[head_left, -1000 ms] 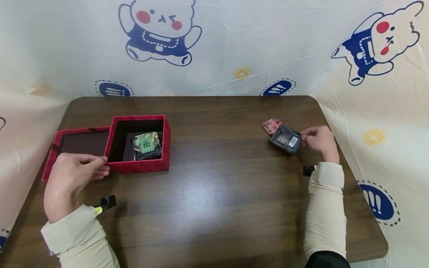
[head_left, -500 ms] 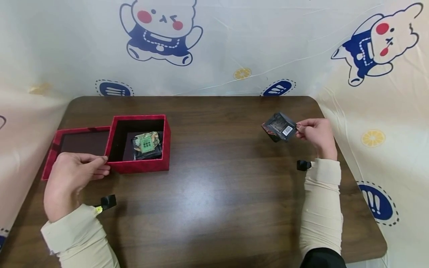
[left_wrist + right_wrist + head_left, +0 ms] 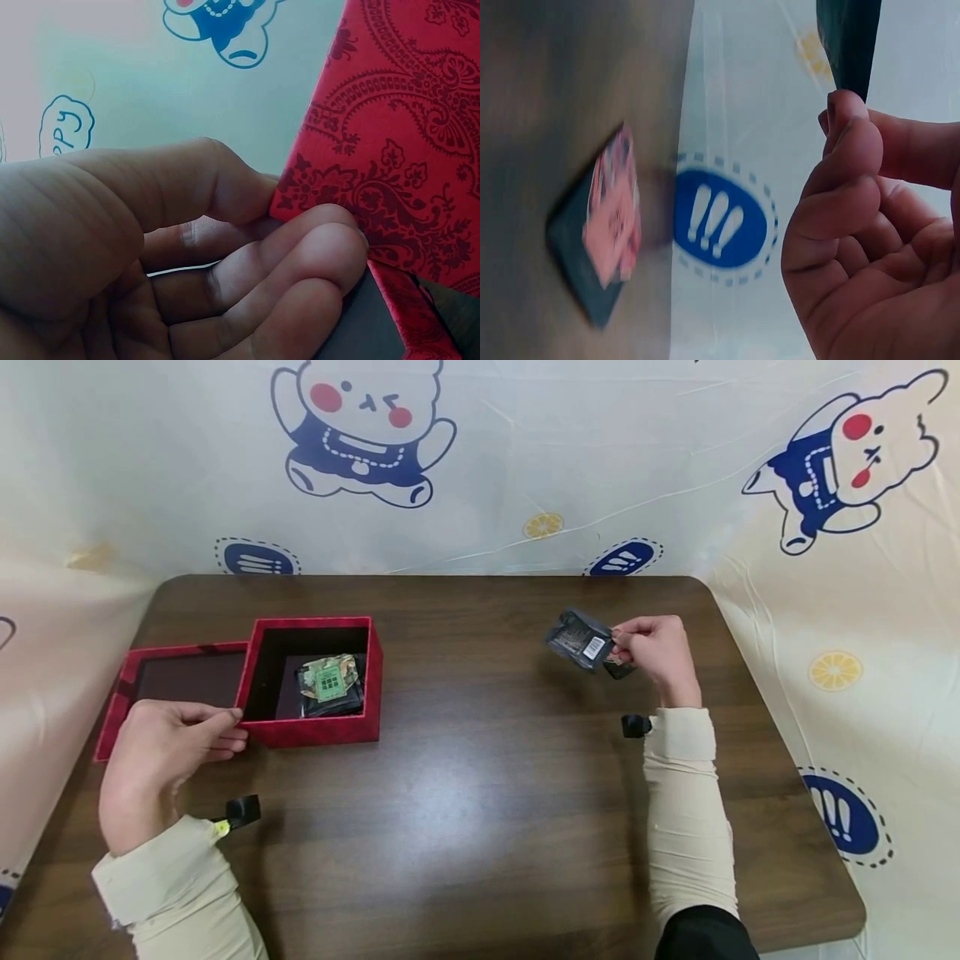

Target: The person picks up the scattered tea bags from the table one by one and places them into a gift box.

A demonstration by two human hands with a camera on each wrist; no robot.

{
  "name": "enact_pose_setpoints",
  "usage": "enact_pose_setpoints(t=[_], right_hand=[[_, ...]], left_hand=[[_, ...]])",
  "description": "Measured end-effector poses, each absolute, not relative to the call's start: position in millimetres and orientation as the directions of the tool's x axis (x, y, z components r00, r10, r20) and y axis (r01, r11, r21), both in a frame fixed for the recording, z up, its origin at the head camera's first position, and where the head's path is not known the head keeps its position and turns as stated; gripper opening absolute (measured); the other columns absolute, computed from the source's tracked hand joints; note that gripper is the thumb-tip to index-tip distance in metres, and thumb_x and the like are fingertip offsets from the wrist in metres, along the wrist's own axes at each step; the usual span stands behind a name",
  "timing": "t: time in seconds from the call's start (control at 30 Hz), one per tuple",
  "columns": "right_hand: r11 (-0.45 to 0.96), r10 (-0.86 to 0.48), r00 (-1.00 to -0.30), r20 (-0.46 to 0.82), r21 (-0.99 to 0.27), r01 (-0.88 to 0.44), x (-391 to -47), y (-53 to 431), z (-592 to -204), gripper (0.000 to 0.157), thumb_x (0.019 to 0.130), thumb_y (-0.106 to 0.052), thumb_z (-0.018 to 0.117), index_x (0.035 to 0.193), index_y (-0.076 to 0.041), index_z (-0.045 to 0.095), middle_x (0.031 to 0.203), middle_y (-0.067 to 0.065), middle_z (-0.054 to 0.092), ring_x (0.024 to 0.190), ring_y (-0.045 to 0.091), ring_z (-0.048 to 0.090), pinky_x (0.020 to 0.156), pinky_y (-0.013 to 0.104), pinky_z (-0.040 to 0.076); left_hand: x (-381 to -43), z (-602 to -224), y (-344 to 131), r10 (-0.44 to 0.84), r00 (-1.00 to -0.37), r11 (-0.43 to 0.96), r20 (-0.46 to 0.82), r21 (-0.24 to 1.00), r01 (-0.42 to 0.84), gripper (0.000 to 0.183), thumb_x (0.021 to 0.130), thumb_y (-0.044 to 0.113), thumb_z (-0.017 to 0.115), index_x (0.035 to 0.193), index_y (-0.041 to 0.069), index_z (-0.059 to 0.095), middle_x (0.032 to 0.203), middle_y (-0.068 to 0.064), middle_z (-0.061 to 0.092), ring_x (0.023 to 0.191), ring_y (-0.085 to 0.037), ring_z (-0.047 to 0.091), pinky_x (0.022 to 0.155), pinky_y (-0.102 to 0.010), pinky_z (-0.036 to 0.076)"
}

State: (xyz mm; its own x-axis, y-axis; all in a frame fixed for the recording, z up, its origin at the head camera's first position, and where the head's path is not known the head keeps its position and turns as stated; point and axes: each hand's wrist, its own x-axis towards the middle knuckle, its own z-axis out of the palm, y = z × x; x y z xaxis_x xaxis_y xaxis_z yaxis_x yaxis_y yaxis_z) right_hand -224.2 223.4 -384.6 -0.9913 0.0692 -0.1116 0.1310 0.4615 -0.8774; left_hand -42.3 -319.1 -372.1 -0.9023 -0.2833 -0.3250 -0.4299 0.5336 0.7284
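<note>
My left hand point(image 3: 168, 747) grips the near left corner of an open red box point(image 3: 311, 733), thumb and fingers at its edge. The left wrist view shows the box's patterned red side point(image 3: 405, 135) close up. Inside the box lies a black sachet with a green label point(image 3: 328, 685). At the right, my right hand point(image 3: 660, 652) pinches a dark sachet point(image 3: 579, 639) by its edge, lifted above the table, its barcode side showing. Below it on the table is a second black sachet with a pink label point(image 3: 611, 225), mostly hidden in the head view.
A red lid point(image 3: 187, 681) with a dark inside lies against the box's left side, partly behind my left hand. The brown wooden table point(image 3: 465, 810) has rounded corners. A white printed sheet point(image 3: 495, 468) hangs behind it and along the sides.
My right hand has lifted the dark sachet off the pink-labelled one and moved left with it. My left hand and the box have stayed in place.
</note>
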Motion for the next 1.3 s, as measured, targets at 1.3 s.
enact_pose_setpoints(t=[1.3], right_hand=[[0.196,-0.259,-0.945,-0.198,-0.969,0.150,-236,41,-366,0.011,0.090,0.008,0.064,0.098,0.013,0.072,0.078,0.024,0.069,0.056,0.020,0.067,0.064,0.041,0.061]], left_hand=[[-41,-369,-322,-0.257,-0.911,0.578,-0.323,0.704,-0.413,0.044,0.101,0.025,0.064,0.125,-0.012,0.064,0.093,-0.020,0.074,0.077,-0.026,0.075,0.063,-0.019,0.056]])
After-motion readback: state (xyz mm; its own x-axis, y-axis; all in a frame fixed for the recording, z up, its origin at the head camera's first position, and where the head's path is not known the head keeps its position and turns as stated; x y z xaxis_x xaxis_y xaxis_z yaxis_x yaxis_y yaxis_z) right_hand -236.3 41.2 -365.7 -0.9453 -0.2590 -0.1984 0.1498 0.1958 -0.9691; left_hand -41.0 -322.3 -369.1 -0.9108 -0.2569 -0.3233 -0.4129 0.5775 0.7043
